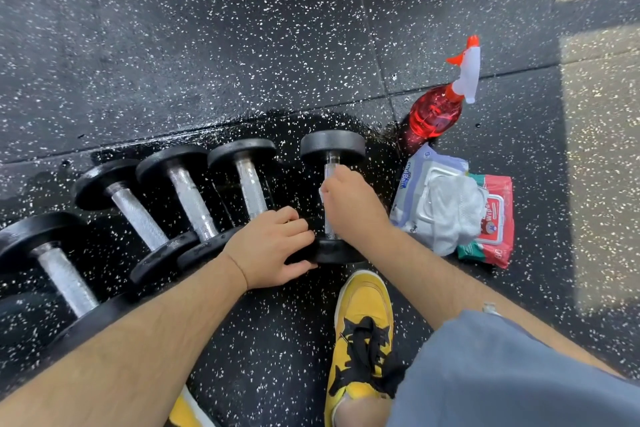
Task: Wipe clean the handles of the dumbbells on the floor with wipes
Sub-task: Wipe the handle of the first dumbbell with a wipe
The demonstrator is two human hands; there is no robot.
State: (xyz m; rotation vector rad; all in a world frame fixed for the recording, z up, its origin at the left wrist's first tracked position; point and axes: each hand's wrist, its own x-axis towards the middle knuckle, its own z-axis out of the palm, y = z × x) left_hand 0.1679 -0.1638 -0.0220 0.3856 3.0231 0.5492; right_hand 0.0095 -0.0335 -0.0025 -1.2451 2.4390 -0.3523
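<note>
Five dumbbells lie in a row on the speckled black floor (207, 45), just on the near side of a seam between floor tiles. The right-end dumbbell (332, 146) lies a little apart from the other four (190, 191). The right hand (349, 204) has its fingers curled round the metal handle (331, 163), pinching a white wipe (322, 193) against it. The left hand (270, 246) grips the near head of that dumbbell, fingers bent over the top and thumb below. To the right stand a red spray bottle (434, 114), a white pack of wipes (429, 198) with loose wipes bunched on it, and a red pack (495, 218) touching it. A yellow shoe (363, 315) rests just behind the dumbbell.
</note>
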